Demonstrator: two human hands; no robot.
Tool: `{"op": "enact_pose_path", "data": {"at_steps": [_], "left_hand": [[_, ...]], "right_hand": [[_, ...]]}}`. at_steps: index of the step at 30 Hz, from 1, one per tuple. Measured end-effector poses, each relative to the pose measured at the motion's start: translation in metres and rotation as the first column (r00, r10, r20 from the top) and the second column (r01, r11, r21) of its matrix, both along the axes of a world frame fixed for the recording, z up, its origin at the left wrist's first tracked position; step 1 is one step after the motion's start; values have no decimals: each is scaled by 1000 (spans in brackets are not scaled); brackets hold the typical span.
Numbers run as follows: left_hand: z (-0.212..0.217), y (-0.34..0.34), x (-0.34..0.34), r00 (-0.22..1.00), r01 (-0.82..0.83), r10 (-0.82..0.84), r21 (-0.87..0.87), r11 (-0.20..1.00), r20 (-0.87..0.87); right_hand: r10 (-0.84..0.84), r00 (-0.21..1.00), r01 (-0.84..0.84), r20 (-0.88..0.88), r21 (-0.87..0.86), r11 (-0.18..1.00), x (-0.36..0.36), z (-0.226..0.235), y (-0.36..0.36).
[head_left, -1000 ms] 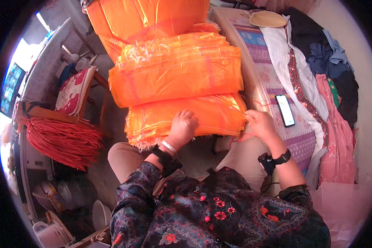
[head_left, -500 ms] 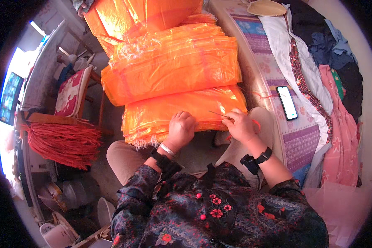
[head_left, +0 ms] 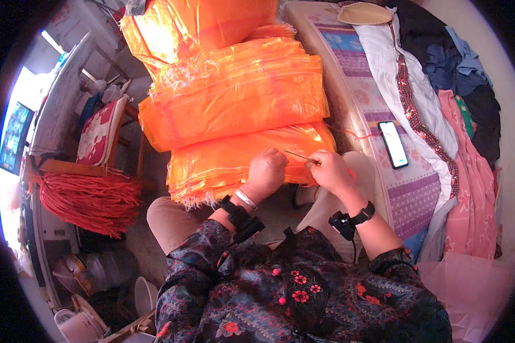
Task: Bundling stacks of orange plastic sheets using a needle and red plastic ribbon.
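Left hand (head_left: 267, 170) is curled shut, knuckles up, pressing on the top edge of the nearest flat stack of orange translucent mesh bags (head_left: 234, 160), pinning the top bag in place. Right hand (head_left: 329, 170) sits just beside it, fingers pinched narrow on a thin metal needle-like rod (head_left: 301, 156) that points left toward the left hand; a fine orange thread (head_left: 349, 134) trails off to the right over the bed edge. The stack rests across the person's knees, no worktop in view. Behind it: a second, thicker stack of the same orange bags (head_left: 234, 97), and a bulging orange bag-filled sack (head_left: 200, 26) beyond that. Bundle of red cord (head_left: 86, 197) hangs from a wooden chair on the left. Black smartphone with lit screen (head_left: 393, 144) lies on the patterned bed mat (head_left: 377, 114) to the right, well apart from the hands. Progress judgement: work is on the top bag's edge only, stacks behind look already handled, but can't tell how many in the near stack are done.
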State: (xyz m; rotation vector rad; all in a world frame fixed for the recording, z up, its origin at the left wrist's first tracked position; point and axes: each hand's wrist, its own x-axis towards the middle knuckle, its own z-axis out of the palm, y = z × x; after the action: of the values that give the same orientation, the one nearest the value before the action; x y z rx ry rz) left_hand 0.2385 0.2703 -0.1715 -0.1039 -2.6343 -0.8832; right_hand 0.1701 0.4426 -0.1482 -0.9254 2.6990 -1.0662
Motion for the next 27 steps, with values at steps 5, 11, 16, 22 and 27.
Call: {"op": "enact_pose_path", "data": {"at_steps": [5,11,16,22,27], "left_hand": [[4,5,-4,1000,7,-9,-67,998,-28],[6,0,-8,1000,10,-13,-145,989,-17],[-6,9,-5,1000,-20,21,-149,989,8],[11,15,6,987,-113,105,-61,992,-123],[10,25,-7,982,-168,155,-125,978,-108]], "right_hand": [[-76,992,77,101,-15,997,-8,-4,-4],[-141,975,140,173,17,990,-11,4,-16],[-128,967,96,-221,-148,984,9,6,-19],[-140,933,145,-331,-10,989,5,-12,19],[-179,977,172,-113,-69,983,12,11,9]]}}
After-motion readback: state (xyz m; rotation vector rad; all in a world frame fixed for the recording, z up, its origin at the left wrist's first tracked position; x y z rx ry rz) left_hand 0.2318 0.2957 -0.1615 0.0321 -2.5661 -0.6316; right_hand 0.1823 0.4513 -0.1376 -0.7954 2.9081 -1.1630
